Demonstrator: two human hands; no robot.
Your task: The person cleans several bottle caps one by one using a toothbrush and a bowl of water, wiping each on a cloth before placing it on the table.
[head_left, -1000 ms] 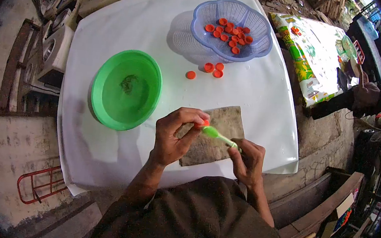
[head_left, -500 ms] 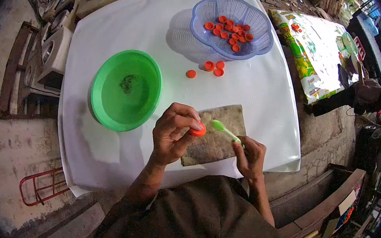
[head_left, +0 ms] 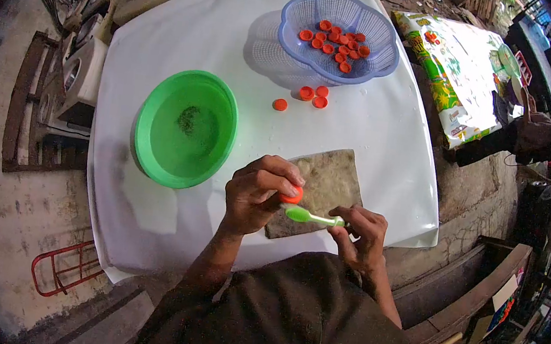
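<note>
Between the thumb and fingers of my left hand (head_left: 261, 194) is an orange-red bottle cap (head_left: 292, 195). My right hand (head_left: 361, 237) grips a green toothbrush (head_left: 314, 218) by its handle, and the brush head lies right at the cap's lower edge. Under both hands a stained, brownish cloth (head_left: 332, 174) is spread on the white-covered table (head_left: 169, 225). Beyond the cloth, several similar caps sit on the table, among them a lone cap (head_left: 280, 104) and a small cluster (head_left: 313, 96).
A green basin (head_left: 144, 158) of water with dark specks in it stands on the left. At the back, a bluish-purple mesh basket (head_left: 385, 59) holds several orange-red caps (head_left: 336, 39). Off the table's right side lies a shiny printed sack (head_left: 457, 77).
My right hand has swung the toothbrush down and left, so its head has come from beside the cap to its lower edge. The left hand still holds the cap.
</note>
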